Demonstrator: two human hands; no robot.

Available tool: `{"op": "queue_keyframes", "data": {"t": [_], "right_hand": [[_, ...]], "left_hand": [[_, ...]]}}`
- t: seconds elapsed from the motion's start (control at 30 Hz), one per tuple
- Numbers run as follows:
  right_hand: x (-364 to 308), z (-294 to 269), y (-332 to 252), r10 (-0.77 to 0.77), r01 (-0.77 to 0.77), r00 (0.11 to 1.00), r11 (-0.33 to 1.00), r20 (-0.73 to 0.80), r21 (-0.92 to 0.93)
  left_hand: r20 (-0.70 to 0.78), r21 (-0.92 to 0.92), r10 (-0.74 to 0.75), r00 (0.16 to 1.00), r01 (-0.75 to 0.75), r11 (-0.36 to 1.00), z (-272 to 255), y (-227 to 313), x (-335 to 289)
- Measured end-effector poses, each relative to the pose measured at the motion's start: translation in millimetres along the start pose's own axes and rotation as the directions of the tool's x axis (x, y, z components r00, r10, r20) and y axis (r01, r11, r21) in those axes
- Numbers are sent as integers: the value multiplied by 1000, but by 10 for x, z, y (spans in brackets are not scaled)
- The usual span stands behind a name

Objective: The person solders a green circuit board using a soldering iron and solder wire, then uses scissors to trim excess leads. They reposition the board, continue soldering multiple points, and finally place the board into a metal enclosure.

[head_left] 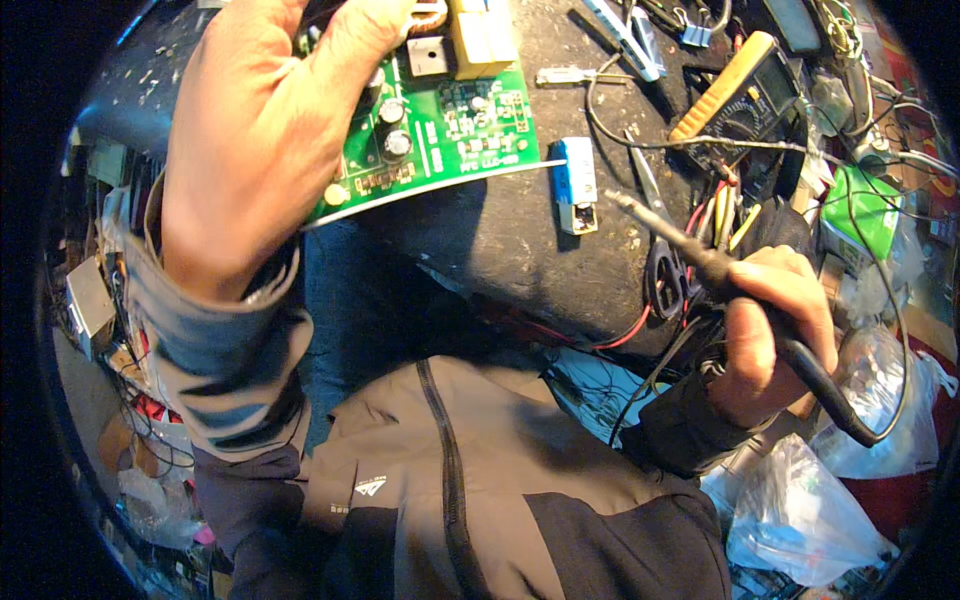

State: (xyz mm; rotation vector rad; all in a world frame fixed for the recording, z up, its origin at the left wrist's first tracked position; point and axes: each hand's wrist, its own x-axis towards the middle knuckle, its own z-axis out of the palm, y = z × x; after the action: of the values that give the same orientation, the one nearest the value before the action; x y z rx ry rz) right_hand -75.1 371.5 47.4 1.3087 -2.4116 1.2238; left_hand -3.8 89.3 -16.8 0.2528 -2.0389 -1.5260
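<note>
My left hand (270, 110) grips a green circuit board (465, 135) by its left side, at the top of the view. The board carries capacitors, a yellow block-shaped part and other components; my palm and fingers hide its left portion. In my right hand (775, 325) is a soldering iron (690, 245), its metal tip pointing up and left toward the board but apart from it. A black cable runs from the iron's back end. Between the board and the iron's tip, a small blue and white box (577, 185) rests on the dark bench.
Scissors (660, 260) with dark handles lie behind the iron. A yellow-edged multimeter (745, 95), a small screwdriver (570, 76) and a blue binder clip (693, 30) are farther back. Loose cables cross the right side, near a green packet (862, 212) and plastic bags (800, 515).
</note>
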Motion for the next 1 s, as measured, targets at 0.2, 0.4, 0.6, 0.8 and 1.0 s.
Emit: {"op": "queue_keyframes", "data": {"t": [0.2, 0.4, 0.6, 0.8, 1.0], "right_hand": [[-75, 220, 143, 109, -44, 980, 934, -166, 354], [-9, 388, 173, 136, -54, 972, 923, -191, 381], [110, 524, 167, 30, 23, 990, 931, -138, 365], [163, 568, 188, -29, 65, 994, 935, -108, 349], [158, 581, 205, -45, 76, 994, 936, -96, 345]], "left_hand": [[-57, 85, 263, 963, -258, 963, -189, -73, -20], [155, 243, 347, 925, -376, 894, -151, -71, -141], [229, 339, 418, 879, -474, 812, -239, -202, -65], [223, 355, 348, 911, -408, 841, -252, -186, -147], [217, 328, 383, 898, -436, 838, -173, -66, -108]]}}
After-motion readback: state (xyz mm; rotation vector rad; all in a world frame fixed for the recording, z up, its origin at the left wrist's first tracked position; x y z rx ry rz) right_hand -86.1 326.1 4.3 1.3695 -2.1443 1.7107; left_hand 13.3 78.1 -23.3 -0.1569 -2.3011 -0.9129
